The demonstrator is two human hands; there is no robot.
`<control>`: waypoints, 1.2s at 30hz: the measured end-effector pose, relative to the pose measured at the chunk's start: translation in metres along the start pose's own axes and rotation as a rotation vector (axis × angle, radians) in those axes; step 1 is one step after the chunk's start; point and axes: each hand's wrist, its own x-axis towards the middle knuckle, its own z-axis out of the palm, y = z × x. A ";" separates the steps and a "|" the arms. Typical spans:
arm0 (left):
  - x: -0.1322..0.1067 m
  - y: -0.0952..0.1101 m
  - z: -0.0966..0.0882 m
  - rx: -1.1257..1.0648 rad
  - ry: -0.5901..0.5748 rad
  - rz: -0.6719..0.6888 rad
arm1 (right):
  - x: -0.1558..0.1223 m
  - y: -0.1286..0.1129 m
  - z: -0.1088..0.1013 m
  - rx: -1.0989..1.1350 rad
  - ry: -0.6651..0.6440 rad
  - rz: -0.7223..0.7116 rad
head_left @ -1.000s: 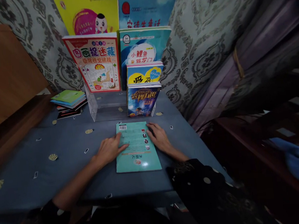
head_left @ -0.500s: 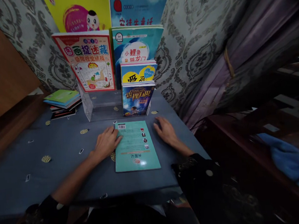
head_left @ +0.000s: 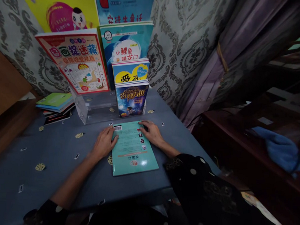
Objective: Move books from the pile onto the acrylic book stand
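A teal paperback book (head_left: 132, 152) lies flat on the table, back cover up, its barcode at the far left corner and its print upside down to me. At its upper left edge is my left hand (head_left: 104, 142), closed lightly on the side, thumb by the cover. Opposite, my right hand (head_left: 153, 135) has its fingertips and thumb on the upper right edge. The undersides of the fingers are hidden. Just beyond the book, a dark blue book (head_left: 131, 100) stands at the front of a clear acrylic rack (head_left: 94, 113).
Tiered behind are a yellow-and-blue book (head_left: 132, 72), a teal book (head_left: 126, 41), and a red-bordered book (head_left: 82, 62). Several books lie in a stack (head_left: 56, 103) at the back left. A blue cloth (head_left: 279, 146) lies on dark furniture to the right. The tablecloth (head_left: 58, 176) is grey-blue.
My right hand has moved left from the bare table onto the book's right edge. My left hand remains at the left edge. The view has shifted slightly.
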 end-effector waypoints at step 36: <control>0.029 0.009 0.013 0.008 0.029 0.188 | 0.006 0.008 -0.002 0.249 0.067 0.097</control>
